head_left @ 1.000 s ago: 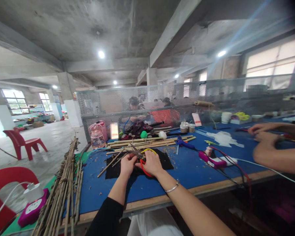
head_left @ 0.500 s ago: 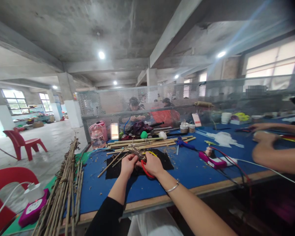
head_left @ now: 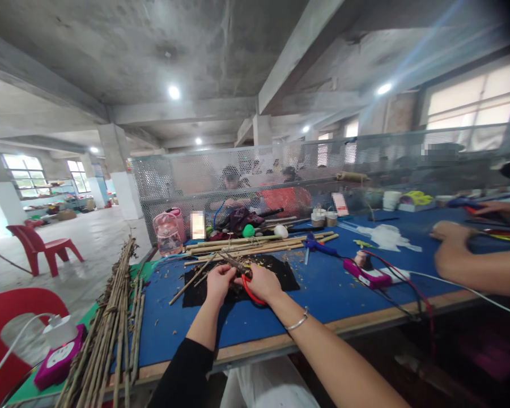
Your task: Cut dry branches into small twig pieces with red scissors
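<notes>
The right hand [head_left: 264, 282] grips red-handled shears [head_left: 248, 292] over the black cloth [head_left: 287, 276], between the table's [head_left: 174, 343] near and far edges, their long axis slanting leftward to the far edge. The left hand [head_left: 219, 281], nearer the blades, is pinched; whether around anything cannot be told. A pink clear bottle [head_left: 169, 237] stands by the far left corner; tubs [head_left: 318, 219] farther right, contents unclear.

I can make out no readable text, brand or number from here. The left panel [head_left: 198, 225] and right panel [head_left: 340, 204] reach me only as pixelated blocks.
</notes>
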Action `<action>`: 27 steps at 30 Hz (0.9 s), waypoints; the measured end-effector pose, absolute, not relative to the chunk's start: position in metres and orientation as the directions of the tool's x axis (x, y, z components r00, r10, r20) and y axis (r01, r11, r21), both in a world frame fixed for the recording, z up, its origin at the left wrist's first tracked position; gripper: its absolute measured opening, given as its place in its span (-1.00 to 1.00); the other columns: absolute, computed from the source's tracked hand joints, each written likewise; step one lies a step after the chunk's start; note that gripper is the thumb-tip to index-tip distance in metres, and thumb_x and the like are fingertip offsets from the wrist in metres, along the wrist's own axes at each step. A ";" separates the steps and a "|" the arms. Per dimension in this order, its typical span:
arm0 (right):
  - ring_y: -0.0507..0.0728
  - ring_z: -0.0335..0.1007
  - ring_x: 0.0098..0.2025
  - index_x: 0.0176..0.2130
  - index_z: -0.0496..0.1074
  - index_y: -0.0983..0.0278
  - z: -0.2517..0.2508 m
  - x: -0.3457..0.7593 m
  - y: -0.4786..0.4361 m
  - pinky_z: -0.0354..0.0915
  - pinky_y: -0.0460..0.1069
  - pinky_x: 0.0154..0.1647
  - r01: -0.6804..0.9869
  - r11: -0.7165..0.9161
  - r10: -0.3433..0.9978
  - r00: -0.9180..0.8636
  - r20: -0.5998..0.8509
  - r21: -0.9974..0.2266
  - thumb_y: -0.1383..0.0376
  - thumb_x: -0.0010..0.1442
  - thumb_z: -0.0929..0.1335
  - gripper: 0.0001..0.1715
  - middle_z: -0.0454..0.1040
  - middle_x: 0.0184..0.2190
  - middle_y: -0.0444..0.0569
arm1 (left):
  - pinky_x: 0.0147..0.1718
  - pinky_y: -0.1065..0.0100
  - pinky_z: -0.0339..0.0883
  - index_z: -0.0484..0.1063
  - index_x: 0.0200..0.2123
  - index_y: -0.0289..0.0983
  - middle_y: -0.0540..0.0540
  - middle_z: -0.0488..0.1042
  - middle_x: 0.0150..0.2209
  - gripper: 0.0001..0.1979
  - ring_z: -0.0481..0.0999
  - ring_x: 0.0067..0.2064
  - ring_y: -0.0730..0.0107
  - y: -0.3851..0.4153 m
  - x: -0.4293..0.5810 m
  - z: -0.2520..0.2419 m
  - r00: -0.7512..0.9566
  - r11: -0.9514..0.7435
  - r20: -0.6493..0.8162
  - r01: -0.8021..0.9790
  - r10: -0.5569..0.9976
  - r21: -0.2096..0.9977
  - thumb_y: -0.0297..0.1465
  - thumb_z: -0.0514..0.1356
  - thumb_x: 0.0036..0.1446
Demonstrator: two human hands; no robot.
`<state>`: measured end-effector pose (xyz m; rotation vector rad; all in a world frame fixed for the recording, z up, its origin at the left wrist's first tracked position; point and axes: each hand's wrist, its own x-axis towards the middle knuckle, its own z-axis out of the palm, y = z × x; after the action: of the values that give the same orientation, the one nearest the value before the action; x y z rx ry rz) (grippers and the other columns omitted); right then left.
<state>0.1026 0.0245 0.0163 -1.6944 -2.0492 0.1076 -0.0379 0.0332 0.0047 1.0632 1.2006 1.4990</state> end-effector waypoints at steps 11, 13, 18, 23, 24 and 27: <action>0.18 0.41 -0.22 -0.26 0.34 0.23 0.017 0.104 0.026 0.21 -0.03 -0.31 0.902 0.220 0.946 -0.104 0.307 -0.371 -0.19 -0.04 0.22 -0.40 0.47 -0.29 0.04 | -0.71 0.57 0.06 0.42 -0.46 -0.36 0.05 0.28 -0.64 -0.63 0.20 -0.65 0.65 0.035 -0.037 0.002 -0.063 -0.115 0.107 -0.151 0.992 0.982 -0.14 0.25 -0.20; 0.18 0.41 -0.22 -0.26 0.33 0.24 0.017 0.105 0.027 0.21 -0.03 -0.30 0.907 0.215 0.943 -0.097 0.318 -0.363 -0.19 -0.03 0.22 -0.40 0.47 -0.29 0.04 | -0.70 0.57 0.07 0.40 -0.48 -0.35 0.05 0.28 -0.62 -0.62 0.21 -0.63 0.64 0.036 -0.037 0.002 -0.046 -0.096 0.089 -0.202 0.995 0.975 -0.11 0.23 -0.18; 0.18 0.41 -0.25 -0.27 0.31 0.24 0.015 0.105 0.029 0.21 -0.03 -0.31 0.915 0.211 0.945 -0.100 0.312 -0.344 -0.18 -0.01 0.22 -0.42 0.47 -0.32 0.02 | -0.66 0.56 0.09 0.45 -0.37 -0.38 -0.01 0.36 -0.55 -0.57 0.25 -0.60 0.63 0.037 -0.039 0.004 -0.026 -0.087 0.083 -0.255 0.996 0.963 -0.16 0.30 -0.28; 0.18 0.39 -0.20 -0.21 0.27 0.27 0.014 0.105 0.028 0.20 -0.03 -0.29 0.909 0.281 0.923 -0.168 0.346 -0.307 -0.17 -0.04 0.25 -0.38 0.44 -0.26 0.05 | -0.65 0.54 0.11 0.47 -0.43 -0.39 -0.02 0.37 -0.60 -0.62 0.29 -0.59 0.59 0.036 -0.041 0.004 -0.049 -0.086 0.077 -0.203 0.996 0.975 -0.21 0.32 -0.30; 0.18 0.38 -0.19 -0.21 0.27 0.27 0.014 0.106 0.028 0.19 -0.03 -0.29 0.908 0.287 0.919 -0.171 0.355 -0.306 -0.16 -0.04 0.25 -0.38 0.44 -0.25 0.06 | -0.65 0.54 0.11 0.48 -0.44 -0.39 -0.01 0.37 -0.60 -0.63 0.27 -0.61 0.60 0.036 -0.041 0.003 -0.050 -0.095 0.088 -0.175 0.995 0.980 -0.22 0.32 -0.30; 0.18 0.38 -0.20 -0.21 0.27 0.28 0.015 0.106 0.027 0.19 -0.04 -0.29 0.911 0.265 0.927 -0.152 0.343 -0.315 -0.16 -0.04 0.26 -0.38 0.44 -0.26 0.05 | -0.66 0.53 0.11 0.50 -0.43 -0.39 -0.02 0.40 -0.59 -0.68 0.22 -0.64 0.63 0.035 -0.040 0.001 -0.057 -0.135 0.131 -0.092 0.990 0.987 -0.25 0.29 -0.25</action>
<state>0.1063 0.0273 0.0153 -1.6587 -2.0770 0.0449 -0.0400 0.0354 0.0009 1.2097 1.1083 1.3882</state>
